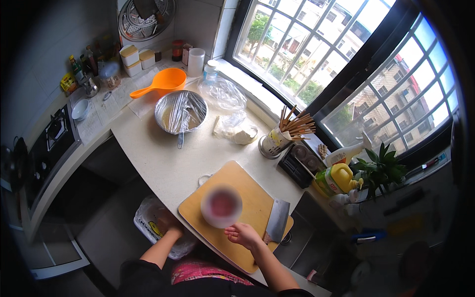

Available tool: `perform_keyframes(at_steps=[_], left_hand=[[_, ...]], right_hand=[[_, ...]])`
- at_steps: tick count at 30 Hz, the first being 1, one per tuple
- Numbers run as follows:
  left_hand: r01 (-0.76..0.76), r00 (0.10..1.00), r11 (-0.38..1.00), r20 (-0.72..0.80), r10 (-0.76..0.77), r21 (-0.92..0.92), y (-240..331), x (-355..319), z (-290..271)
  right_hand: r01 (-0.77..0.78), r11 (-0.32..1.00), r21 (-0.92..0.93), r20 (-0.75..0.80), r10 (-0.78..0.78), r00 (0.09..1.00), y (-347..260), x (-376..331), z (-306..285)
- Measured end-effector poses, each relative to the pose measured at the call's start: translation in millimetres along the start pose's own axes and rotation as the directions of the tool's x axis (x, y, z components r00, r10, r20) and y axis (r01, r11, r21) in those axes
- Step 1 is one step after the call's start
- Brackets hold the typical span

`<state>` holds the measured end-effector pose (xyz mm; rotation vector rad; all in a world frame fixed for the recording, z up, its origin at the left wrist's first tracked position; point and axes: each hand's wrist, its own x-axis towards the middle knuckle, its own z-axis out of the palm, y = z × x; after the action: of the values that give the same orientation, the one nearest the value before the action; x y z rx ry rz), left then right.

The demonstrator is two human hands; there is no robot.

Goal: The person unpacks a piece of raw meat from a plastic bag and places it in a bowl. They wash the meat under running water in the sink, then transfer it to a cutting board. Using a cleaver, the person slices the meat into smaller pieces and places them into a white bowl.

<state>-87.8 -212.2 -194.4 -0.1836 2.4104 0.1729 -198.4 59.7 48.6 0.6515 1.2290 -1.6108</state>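
My left hand (169, 225) reaches down over a bin lined with a clear plastic bag (144, 218), left of the counter's edge. Its fingers are dim and partly lost against the bag. A white bowl (206, 214), its middle blurred, with something reddish inside, stands on a wooden cutting board (237, 178). Close by the bowl's near rim is my right hand (241, 234), its fingers curled together; what they hold, if anything, cannot be made out. A cleaver (278, 218) lies at the board's right side, its handle toward me.
Behind the board, a metal bowl (166, 123) has plastic wrap over it. Near it are an orange ladle (170, 79), plastic bags (232, 126) and a holder of chopsticks (274, 142). A yellow jug (341, 177) and plant (383, 166) stand right; a gas stove (54, 133) is left.
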Motion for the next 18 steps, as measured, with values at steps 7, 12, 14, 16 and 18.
perform_keyframes(at_steps=[7,12,14,16,18], left_hand=[[-0.104,0.980,0.965,0.143,0.141,-0.239,-3,-18,-3],[-0.222,0.971,0.969,-0.114,0.210,-0.106,-45,15,49],[-0.172,0.980,0.977,0.079,0.183,-0.126,-29,6,29],[-0.081,0.984,0.975,0.141,0.112,-0.205,33,-59,-70],[0.127,0.860,0.589,0.384,0.335,-0.798,12,-103,-125]], right_hand=[[-0.091,0.985,0.143,0.017,0.090,0.996,10,32,6],[0.062,0.998,0.001,0.049,-0.062,0.997,16,51,30],[0.135,0.987,-0.091,-0.005,-0.136,0.991,17,37,22],[0.173,0.982,-0.079,-0.063,-0.178,0.982,33,6,-25],[0.184,0.980,-0.074,0.035,-0.182,0.983,28,-34,-16]])
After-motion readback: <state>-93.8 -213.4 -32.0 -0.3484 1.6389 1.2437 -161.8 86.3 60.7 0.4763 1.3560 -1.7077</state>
